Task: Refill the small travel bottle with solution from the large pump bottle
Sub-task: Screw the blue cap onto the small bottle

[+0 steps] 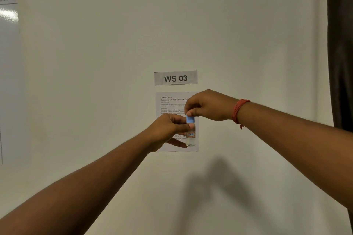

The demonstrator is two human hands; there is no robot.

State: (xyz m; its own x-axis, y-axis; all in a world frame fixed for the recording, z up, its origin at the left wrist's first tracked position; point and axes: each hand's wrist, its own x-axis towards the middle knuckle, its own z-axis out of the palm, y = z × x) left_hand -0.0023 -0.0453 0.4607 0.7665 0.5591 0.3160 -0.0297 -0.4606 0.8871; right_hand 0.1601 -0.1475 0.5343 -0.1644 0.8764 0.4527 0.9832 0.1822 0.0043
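Pale, plain wall [248, 34] fills the whole view, and both arms are stretched out in front of it at chest height. Taped to that wall is a paper strip reading "WS 03" [176, 78], and right under it a printed task sheet [168, 101], partly covered by the hands. Off at the left edge, a glossy whiteboard [8, 44] with some handwriting; down the right edge, a dark curtain [341, 44].

Now the action: the small travel bottle [190, 137] is up in the air, held upright in front of the sheet, clear, with a little label on its body. The left hand [168, 129] is wrapped around it from the side, thumb pressed just under the cap, one finger reaching below the base. The right hand [208, 105] comes in from above, thumb and fingertips closed on the blue cap [190, 119], which sits on the bottle's neck. A red thread band [239, 109] circles the right wrist. Shadows of the arms fall on the wall below.
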